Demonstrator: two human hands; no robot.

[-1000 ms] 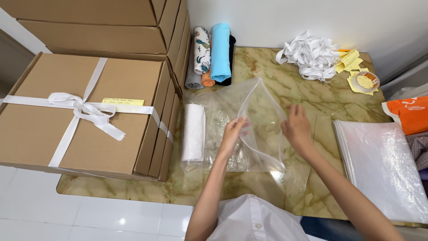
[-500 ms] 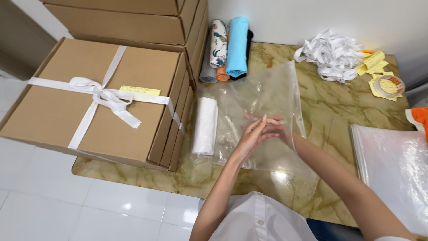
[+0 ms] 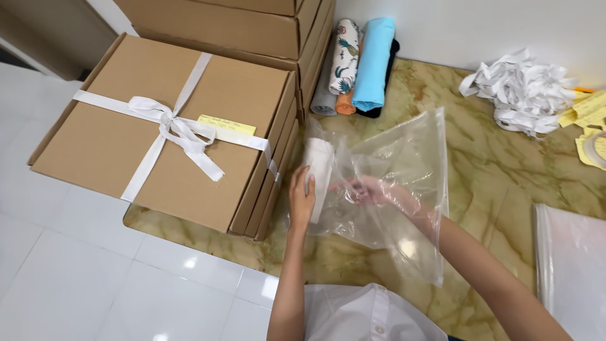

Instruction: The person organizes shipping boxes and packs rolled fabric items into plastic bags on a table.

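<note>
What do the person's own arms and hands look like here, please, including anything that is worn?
Both forearms are bare. The left hand and right hand show no gloves; no rings or watch are visible. The fingers are uncovered. A white buttoned collared shirt shows at the bottom edge.

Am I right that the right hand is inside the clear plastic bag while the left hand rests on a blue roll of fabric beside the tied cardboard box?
Not quite: the roll under the left hand is white, not blue. The head view shows it. The blue roll lies farther back by the wall. The rest holds: the right hand is inside the clear plastic bag, beside the tied cardboard box.
</note>
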